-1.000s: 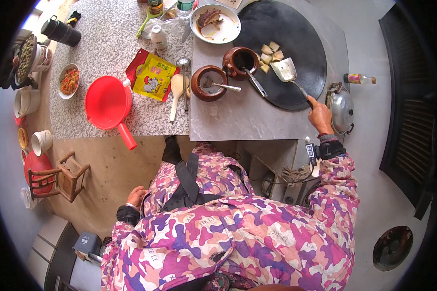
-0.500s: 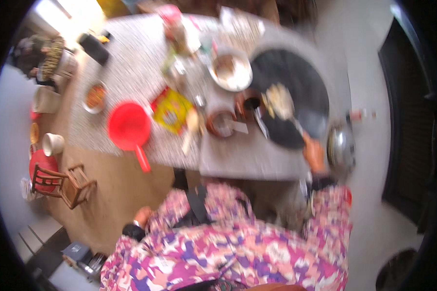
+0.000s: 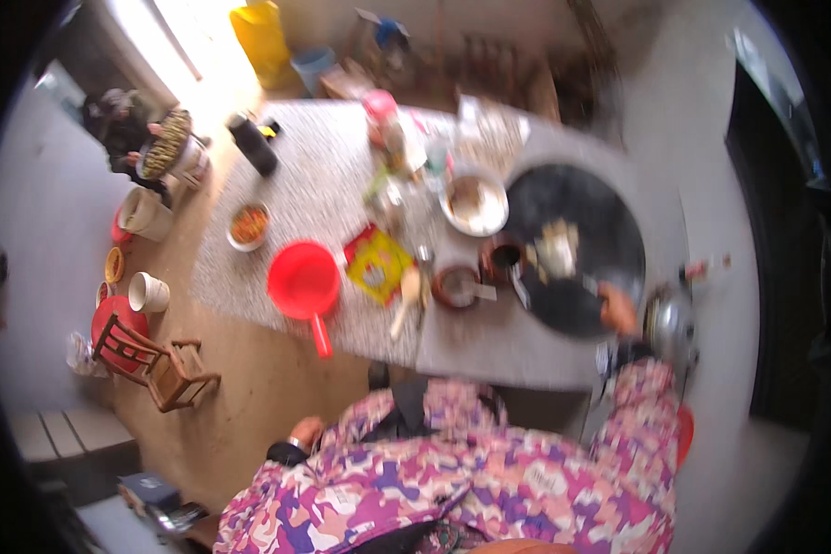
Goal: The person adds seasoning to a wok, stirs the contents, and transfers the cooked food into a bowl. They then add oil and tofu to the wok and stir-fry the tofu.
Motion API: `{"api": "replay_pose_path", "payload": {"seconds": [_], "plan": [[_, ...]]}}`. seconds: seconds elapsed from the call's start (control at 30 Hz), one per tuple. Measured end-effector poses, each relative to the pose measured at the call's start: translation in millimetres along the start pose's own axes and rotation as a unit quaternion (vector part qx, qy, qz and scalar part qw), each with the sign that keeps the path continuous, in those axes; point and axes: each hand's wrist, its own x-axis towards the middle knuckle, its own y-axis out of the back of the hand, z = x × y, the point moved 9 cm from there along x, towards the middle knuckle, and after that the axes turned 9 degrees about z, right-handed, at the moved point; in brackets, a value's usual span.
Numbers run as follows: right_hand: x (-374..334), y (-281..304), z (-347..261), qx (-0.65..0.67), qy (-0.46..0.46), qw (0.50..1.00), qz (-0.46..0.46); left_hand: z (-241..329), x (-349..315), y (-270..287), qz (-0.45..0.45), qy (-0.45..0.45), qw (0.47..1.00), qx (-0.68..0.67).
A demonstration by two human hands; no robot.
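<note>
My right hand (image 3: 619, 312) is closed around the handle of a spatula (image 3: 593, 284) at the near right edge of a large black wok (image 3: 591, 194). Pale food (image 3: 558, 249) lies around the spatula's blade in the wok; blur hides where one ends and the other begins. My left hand (image 3: 307, 432) hangs low beside my body, away from the table, and its fingers are too small and blurred to make out. Left of the wok are a dark brown pot (image 3: 501, 261), a small brown jar (image 3: 456, 287) and a white bowl (image 3: 475, 205) with brown remains inside.
On the table are a red ladle-shaped dipper (image 3: 305, 279), a yellow packet (image 3: 379, 265), a wooden spoon (image 3: 406, 300), a bowl of orange food (image 3: 249, 227) and a black bottle (image 3: 252, 145). A metal kettle (image 3: 671, 323) stands right of the wok. A wooden chair (image 3: 162, 362) stands left; another person (image 3: 120, 125) is farther off.
The whole view has shifted, so the table sits lower and more of the room shows beyond it. My right hand still grips the spatula; my left stays low.
</note>
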Motion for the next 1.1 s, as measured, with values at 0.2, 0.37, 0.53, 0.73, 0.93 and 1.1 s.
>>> {"api": "replay_pose_path", "payload": {"seconds": [0.2,0.37,0.53,0.73,0.93,1.1], "plan": [[65.2,31.0,3.2,-0.099,0.001,0.995,0.032,-50.4,19.0,-29.2,-0.033,0.347,0.889,-0.297],[68.1,29.9,-16.3,-0.136,-0.003,0.991,-0.004,-55.3,16.7,-24.3,-0.019,0.394,0.881,-0.260],[71.7,21.3,-7.0,-0.076,0.006,0.997,-0.030,-69.8,9.8,-32.0,0.051,0.456,0.809,-0.368],[78.3,49.6,-0.4,-0.164,0.031,0.986,0.016,-61.3,12.3,-20.2,0.052,0.405,0.850,-0.334],[68.5,30.2,15.3,-0.191,-0.033,0.981,-0.006,-55.1,14.9,-19.5,0.042,0.364,0.877,-0.311],[68.0,19.9,22.9,-0.160,-0.061,0.984,-0.043,-51.9,15.5,-21.0,0.038,0.368,0.875,-0.311]]}}
